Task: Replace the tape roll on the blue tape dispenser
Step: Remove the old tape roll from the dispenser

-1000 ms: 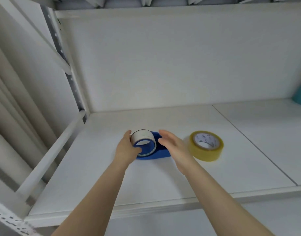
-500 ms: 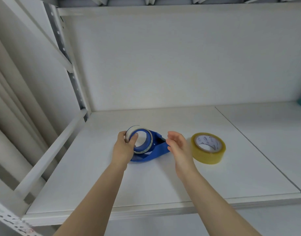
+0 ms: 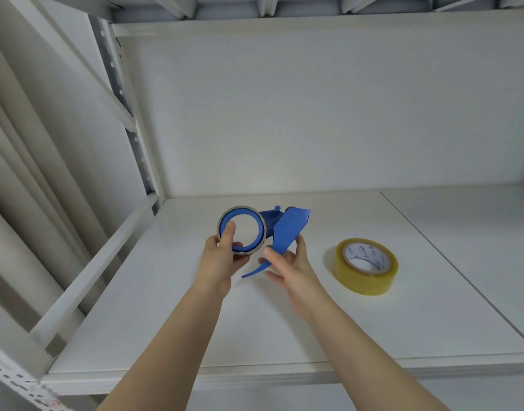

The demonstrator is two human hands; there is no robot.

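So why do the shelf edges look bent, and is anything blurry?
Head view: the wide-angle lens bows the shelf front edge and left-hand posts; lighting is soft and even, with only a faint shadow beside the yellow tape roll; the blue dispenser and both hands look slightly soft, no strong glare.

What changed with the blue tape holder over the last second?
The blue plastic tape dispenser went from lying on the white shelf to being lifted and tilted. The left hand kept its grip on the nearly empty roll; the right hand took the handle. The yellow tape roll stayed put.
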